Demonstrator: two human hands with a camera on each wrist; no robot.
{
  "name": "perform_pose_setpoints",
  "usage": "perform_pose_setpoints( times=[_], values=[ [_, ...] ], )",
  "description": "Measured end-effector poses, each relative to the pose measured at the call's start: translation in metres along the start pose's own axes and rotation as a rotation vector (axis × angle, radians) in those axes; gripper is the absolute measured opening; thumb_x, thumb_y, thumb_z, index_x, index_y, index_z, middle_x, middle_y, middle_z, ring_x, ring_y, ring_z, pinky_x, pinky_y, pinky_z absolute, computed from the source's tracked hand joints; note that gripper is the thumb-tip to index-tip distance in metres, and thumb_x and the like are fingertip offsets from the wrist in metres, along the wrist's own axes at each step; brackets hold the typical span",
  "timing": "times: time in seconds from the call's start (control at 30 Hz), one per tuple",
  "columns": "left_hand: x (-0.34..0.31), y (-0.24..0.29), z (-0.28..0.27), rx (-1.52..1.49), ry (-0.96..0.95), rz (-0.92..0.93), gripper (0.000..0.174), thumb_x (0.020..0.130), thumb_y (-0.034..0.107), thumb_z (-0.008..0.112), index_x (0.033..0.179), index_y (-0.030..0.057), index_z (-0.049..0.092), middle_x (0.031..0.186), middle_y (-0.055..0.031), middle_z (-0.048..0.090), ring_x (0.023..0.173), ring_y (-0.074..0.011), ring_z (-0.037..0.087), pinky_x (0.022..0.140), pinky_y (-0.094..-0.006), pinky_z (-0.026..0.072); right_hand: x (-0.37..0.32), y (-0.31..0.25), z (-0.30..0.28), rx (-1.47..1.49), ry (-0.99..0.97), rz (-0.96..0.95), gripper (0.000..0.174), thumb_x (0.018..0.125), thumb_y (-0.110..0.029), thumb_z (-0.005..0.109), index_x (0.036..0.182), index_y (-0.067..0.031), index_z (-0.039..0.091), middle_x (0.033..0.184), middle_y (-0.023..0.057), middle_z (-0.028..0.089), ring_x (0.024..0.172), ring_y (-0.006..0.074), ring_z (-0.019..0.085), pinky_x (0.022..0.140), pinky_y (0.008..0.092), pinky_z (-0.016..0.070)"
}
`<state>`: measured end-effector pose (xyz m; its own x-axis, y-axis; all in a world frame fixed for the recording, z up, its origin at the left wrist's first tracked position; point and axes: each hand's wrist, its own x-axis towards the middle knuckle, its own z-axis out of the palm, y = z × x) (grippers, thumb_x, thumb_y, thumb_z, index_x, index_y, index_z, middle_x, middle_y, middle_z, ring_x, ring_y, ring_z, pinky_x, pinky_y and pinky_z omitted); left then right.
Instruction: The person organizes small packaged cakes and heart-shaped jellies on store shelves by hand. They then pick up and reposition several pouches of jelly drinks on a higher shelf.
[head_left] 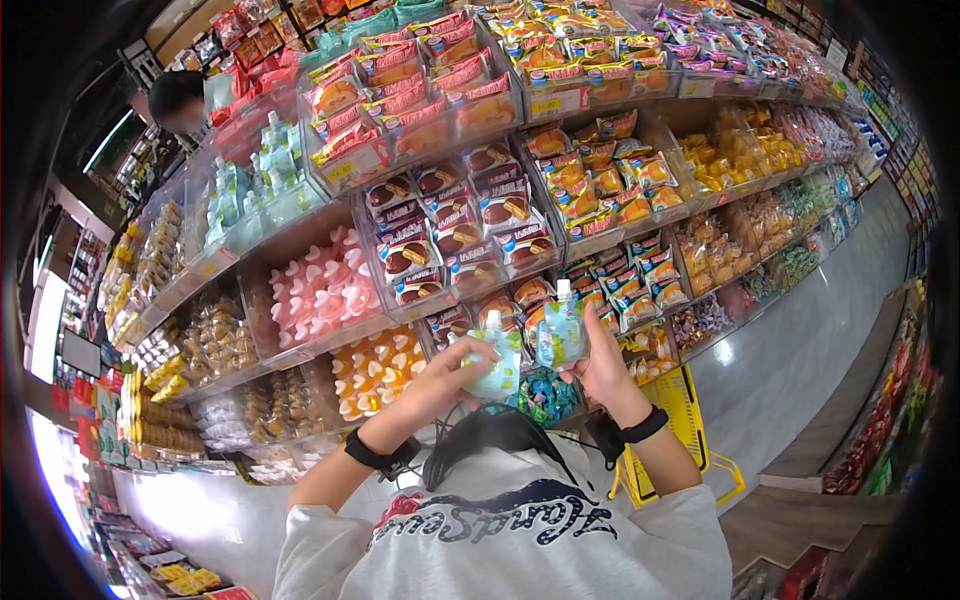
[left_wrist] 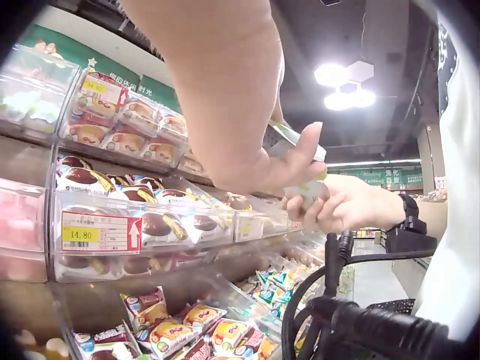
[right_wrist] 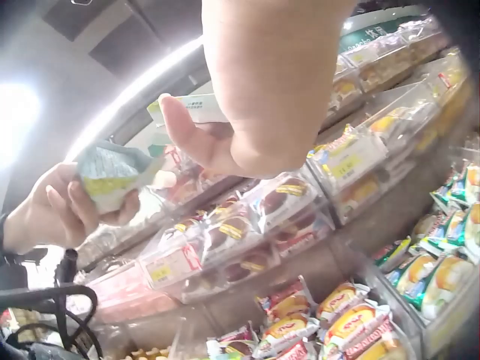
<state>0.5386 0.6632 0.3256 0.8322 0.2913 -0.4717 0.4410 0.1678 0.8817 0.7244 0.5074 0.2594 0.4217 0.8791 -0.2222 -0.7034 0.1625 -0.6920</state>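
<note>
Two spouted drink pouches, pale blue-green with white caps, are held side by side in front of the chest in the head view. My left hand (head_left: pixel 448 378) grips the left pouch (head_left: pixel 497 368), its fingers across the upper part. The right pouch (head_left: pixel 562 335) is pinched by my right hand (head_left: pixel 603 368), with the thumb along its edge and the cap upward. In the right wrist view, the left hand (right_wrist: pixel 64 206) curls its fingers round the crinkled back of its pouch (right_wrist: pixel 112 176). Both wrists wear black bands.
Tiered clear bins hold wrapped cakes (head_left: pixel 460 225), pink jelly cups (head_left: pixel 325 285) and more pouches (head_left: pixel 255 180) at upper left. A yellow shopping basket (head_left: pixel 685 440) is below the right forearm. Another person (head_left: pixel 178 100) stands beyond the shelves at far left.
</note>
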Motion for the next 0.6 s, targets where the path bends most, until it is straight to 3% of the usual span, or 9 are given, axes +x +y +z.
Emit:
perform_pose_setpoints(
  times=[0.13,0.2,0.37,0.5,0.6],
  values=[
    [-0.005,-0.02,-0.013,-0.032,-0.005,0.042,0.022,0.093,0.024,0.057,0.112,0.0127,0.054,0.117,0.0,0.053,0.092,-0.0099,0.056,0.066,-0.0243,0.0511,0.008,0.006,-0.021,-0.257,0.201,0.082,0.033,0.092,-0.034,0.058,0.109,-0.0064,0.052,0.082,-0.0003,0.06,0.061,0.0069,0.055,0.041,0.0231,0.0374],
    [-0.018,-0.017,-0.023,0.027,0.04,-0.042,0.023,0.093,0.023,0.058,0.113,0.0121,0.054,0.117,0.0003,0.053,0.091,-0.009,0.057,0.065,-0.0236,0.0515,0.015,0.013,-0.045,-0.351,0.224,0.069,0.032,0.092,-0.034,0.058,0.108,-0.0066,0.052,0.081,-0.0009,0.059,0.059,0.006,0.054,0.04,0.0226,0.0361],
    [-0.024,-0.069,-0.062,0.025,0.204,-0.054,0.029,0.092,0.024,0.059,0.118,0.0122,0.054,0.112,-0.0025,0.055,0.082,-0.0075,0.057,0.062,-0.0207,0.0521,0.031,0.035,-0.09,-0.465,0.317,0.086,0.03,0.093,-0.033,0.057,0.107,-0.0067,0.052,0.081,-0.0001,0.059,0.059,0.0064,0.054,0.039,0.022,0.0349],
    [-0.023,-0.083,-0.062,0.029,0.291,-0.082,0.033,0.093,0.025,0.058,0.123,0.0138,0.054,0.111,-0.0056,0.055,0.083,-0.0089,0.058,0.062,-0.022,0.0522,0.046,0.068,-0.1,-0.495,0.346,0.101,0.028,0.094,-0.032,0.055,0.102,-0.0053,0.049,0.078,0.002,0.059,0.056,0.0089,0.055,0.038,0.0227,0.0382],
    [-0.013,-0.086,-0.057,-0.03,0.34,-0.113,0.033,0.095,0.025,0.053,0.127,0.0157,0.053,0.111,-0.007,0.055,0.086,-0.0118,0.058,0.066,-0.0256,0.0529,0.063,0.084,-0.104,-0.55,0.244,0.072,0.031,0.094,-0.027,0.055,0.112,-0.0028,0.047,0.087,0.0055,0.061,0.064,0.012,0.06,0.043,0.0255,0.0449]
  ],
)
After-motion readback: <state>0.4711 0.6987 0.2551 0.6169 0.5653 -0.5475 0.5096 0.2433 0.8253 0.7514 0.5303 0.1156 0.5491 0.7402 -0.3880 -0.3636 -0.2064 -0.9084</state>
